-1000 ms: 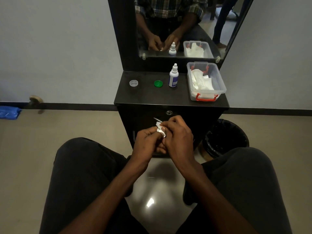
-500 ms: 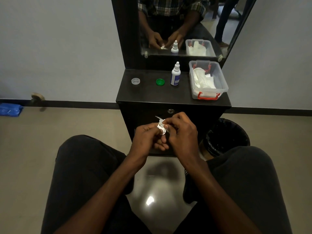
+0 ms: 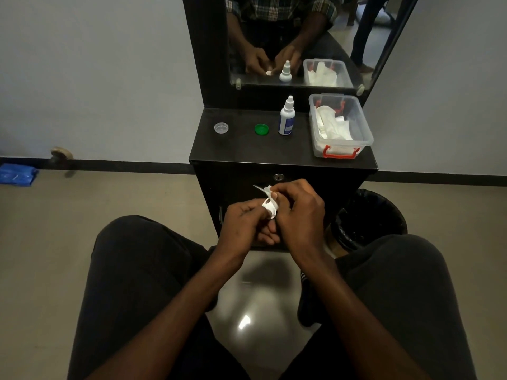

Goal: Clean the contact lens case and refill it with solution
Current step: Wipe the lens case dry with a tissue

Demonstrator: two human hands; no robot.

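Head view: my left hand (image 3: 244,223) curls round the lens case (image 3: 270,207) over my lap, steadying it, while my right hand (image 3: 297,212) pinches a tissue (image 3: 267,190) into it, wiping. Far on the cabinet (image 3: 241,149), the green cap (image 3: 261,129), clear cap (image 3: 221,127) and solution bottle (image 3: 286,117) wait for refilling.

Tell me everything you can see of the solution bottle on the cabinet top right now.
The solution bottle is a small white plastic dropper bottle with a blue label and a tapered white capped nozzle. It stands upright at the back of the black cabinet top, between the green cap and the clear tissue box, apart from both. Neither hand touches it. The mirror reflects it.
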